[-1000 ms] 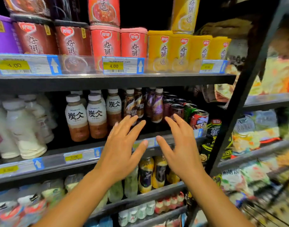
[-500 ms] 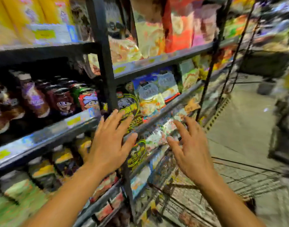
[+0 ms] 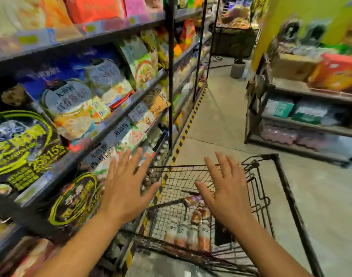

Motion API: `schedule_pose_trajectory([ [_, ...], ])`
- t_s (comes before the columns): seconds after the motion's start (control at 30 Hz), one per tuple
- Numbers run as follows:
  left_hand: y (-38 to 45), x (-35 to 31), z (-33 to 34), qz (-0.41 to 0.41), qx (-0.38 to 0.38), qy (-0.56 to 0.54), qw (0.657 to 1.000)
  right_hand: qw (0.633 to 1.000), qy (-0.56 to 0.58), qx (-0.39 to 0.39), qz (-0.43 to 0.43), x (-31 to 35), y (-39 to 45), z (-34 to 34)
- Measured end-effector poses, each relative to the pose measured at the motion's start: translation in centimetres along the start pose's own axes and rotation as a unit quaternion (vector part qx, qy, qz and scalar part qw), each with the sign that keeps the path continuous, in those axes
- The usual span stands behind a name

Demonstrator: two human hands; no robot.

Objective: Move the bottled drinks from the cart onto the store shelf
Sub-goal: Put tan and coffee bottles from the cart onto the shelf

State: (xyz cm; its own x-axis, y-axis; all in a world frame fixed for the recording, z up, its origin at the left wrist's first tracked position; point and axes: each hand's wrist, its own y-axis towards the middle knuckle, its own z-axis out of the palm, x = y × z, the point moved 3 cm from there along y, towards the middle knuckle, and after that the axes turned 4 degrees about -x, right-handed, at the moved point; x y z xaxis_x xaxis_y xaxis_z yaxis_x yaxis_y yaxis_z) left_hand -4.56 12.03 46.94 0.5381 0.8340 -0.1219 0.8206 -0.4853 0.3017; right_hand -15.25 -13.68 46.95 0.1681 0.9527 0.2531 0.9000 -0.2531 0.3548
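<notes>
Neither hand grips anything: the left hand (image 3: 125, 188) and the right hand (image 3: 228, 193) are both spread flat, fingers apart, palms down. 1 second earlier the same 2 empty hands hovered before the drinks shelf with its rows of bottles and cans; the view has since swung right, so that shelf is out of frame and the wire cart (image 3: 279, 168) now lies below the hands. This is judged to be the return reach for the next load, with no bottle yet taken. The bottled drinks (image 3: 188, 233) lie on the cart floor, under and just left of the right wrist, beside the snack shelving (image 3: 119, 118). About 4 brown, white-labelled bottles lie on their sides, packed parallel, long axes running toward and away from the person; which end carries the caps cannot be told. More bottles (image 3: 199, 211) lie jumbled behind them, their orientation unclear through blur.
</notes>
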Motion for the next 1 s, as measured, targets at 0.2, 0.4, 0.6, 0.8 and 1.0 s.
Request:
schedule_pose_trajectory([
  [0.2, 3.2, -2.0, 9.1, 0.046, 0.077, -0.033, 0.995, 0.993, -0.041, 0.076, 0.076, -4.8, -0.7, 7.1],
  [0.4, 5.4, -0.6, 20.0, 0.053, 0.189, -0.056, 0.979, 0.971, -0.085, 0.167, 0.15, -8.3, -1.2, 15.8],
  [0.6, 4.7, 1.9, 30.7, 0.024, 0.327, -0.082, 0.941, 0.933, -0.098, 0.275, 0.209, -10.8, -3.2, 26.0],
  [0.8, 1.9, 2.4, 41.1, -0.039, 0.443, -0.075, 0.893, 0.892, -0.061, 0.371, 0.249, -12.6, -4.9, 35.3],
  [1.0, 0.3, 2.3, 50.3, -0.102, 0.517, -0.087, 0.845, 0.88, -0.038, 0.398, 0.255, -15.4, -3.8, 44.2],
])
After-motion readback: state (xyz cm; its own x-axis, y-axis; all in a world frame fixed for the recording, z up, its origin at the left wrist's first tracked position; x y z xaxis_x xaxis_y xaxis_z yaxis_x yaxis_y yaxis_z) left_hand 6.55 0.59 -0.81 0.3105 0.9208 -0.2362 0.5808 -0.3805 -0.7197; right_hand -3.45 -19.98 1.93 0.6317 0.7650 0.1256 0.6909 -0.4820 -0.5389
